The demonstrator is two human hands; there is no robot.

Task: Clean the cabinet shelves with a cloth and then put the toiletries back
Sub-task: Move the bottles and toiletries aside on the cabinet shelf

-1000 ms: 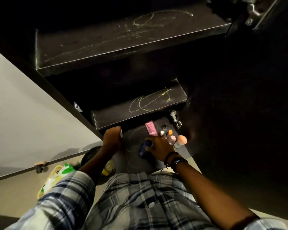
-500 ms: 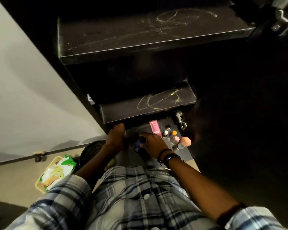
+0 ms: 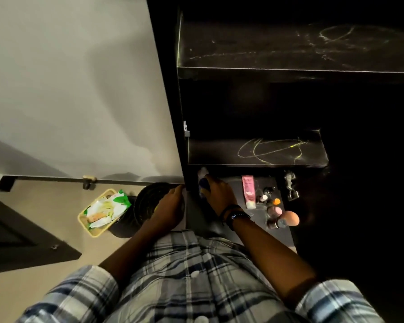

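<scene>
Right hand: your right hand (image 3: 221,197) is low in the cabinet, at the left end of the bottom shelf (image 3: 273,236).
Right grip: your fingers are curled round a blue bottle (image 3: 203,183) with a pale cap.
Blue bottle: it is in your right hand, just under the front edge of the middle shelf (image 3: 219,152), close to the cabinet side wall (image 3: 173,113).
Left hand: your left hand (image 3: 169,209) is at the bottom of the side wall, and your fingertips touch its edge.
Left grip: you cannot tell if the fingers wrap round the edge or only lean on it.
Other toiletries: a pink tube (image 3: 248,191) lies flat on the bottom shelf, right of your right hand. Right of the tube stand some small bottles (image 3: 272,209), and a round peach sponge (image 3: 289,218) is at the near right.
Shelves: the middle shelf and the top shelf (image 3: 243,47) have yellow scribbles on them.
Floor: a yellow basket (image 3: 83,221) with packets sits on the left, beside a black bin (image 3: 145,201).
</scene>
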